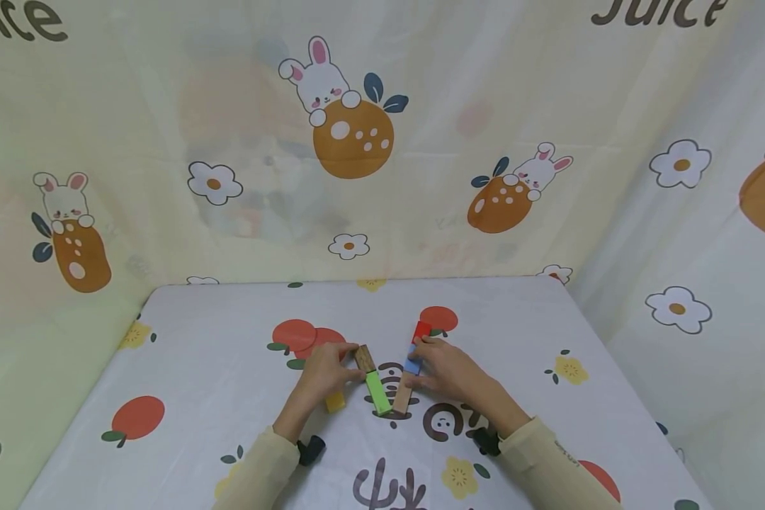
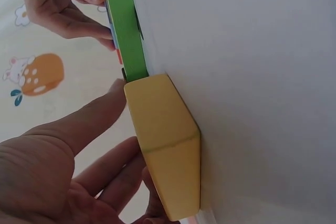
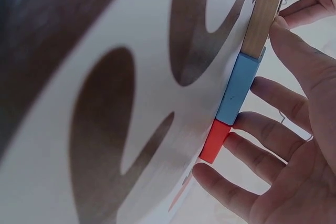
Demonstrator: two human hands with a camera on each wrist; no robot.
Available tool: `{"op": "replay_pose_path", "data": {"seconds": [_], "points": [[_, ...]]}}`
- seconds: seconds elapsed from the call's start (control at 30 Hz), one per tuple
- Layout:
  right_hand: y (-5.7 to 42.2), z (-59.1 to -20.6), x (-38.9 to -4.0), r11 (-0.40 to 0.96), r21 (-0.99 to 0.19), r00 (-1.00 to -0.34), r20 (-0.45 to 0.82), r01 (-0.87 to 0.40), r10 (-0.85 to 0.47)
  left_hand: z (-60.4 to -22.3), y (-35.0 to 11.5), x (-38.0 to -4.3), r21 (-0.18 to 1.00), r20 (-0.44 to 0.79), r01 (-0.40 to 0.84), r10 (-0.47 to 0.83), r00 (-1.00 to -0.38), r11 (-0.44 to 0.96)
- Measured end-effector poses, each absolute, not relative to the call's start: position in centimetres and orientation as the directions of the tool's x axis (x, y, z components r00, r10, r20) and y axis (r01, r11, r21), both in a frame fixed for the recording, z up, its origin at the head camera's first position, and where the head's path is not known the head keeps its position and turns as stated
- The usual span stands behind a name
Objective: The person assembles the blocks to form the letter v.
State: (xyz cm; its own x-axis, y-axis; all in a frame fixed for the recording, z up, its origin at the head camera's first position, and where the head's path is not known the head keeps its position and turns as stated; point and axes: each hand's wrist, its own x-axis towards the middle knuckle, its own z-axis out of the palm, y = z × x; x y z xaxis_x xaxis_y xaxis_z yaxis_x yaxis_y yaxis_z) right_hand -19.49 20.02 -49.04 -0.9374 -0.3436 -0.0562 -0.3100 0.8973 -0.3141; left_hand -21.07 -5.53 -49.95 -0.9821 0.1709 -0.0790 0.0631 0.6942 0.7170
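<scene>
In the head view, two rows of small blocks form a V on the table. The left row has a dark brown wood-grain block [image 1: 364, 358] and a bright green block [image 1: 378, 394]. My left hand [image 1: 323, 370] pinches the brown block, index finger at its far end and thumb near the green one. The right row runs from a tan wooden block [image 3: 265, 17] through a blue block [image 3: 239, 88] to a red block [image 3: 215, 141]. My right hand [image 1: 449, 368] lies along this row, its spread, fairly straight fingers touching the blue and red blocks, thumb at the tan one.
A yellow block [image 1: 335, 401] sits on the table below my left hand, large in the left wrist view. The white tablecloth [image 1: 516, 319] carries printed fruit, flowers and dark lettering. A printed curtain [image 1: 421, 234] hangs behind the table.
</scene>
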Motion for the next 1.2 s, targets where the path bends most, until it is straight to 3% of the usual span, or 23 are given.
{"op": "replay_pose_path", "data": {"seconds": [0.87, 1.2], "points": [[20.0, -49.2, -19.5, 0.894, -0.312, -0.935, -0.045, -0.321, -0.352, -47.9, -7.9, -19.1, 0.702, 0.005, 0.123, 0.168, -0.986, 0.701], [20.1, -49.1, -19.4, 0.895, -0.312, -0.936, -0.045, -0.319, -0.35, -48.0, -9.7, -17.2, 0.553, 0.061, 0.194, 0.193, -0.979, 0.81]]}}
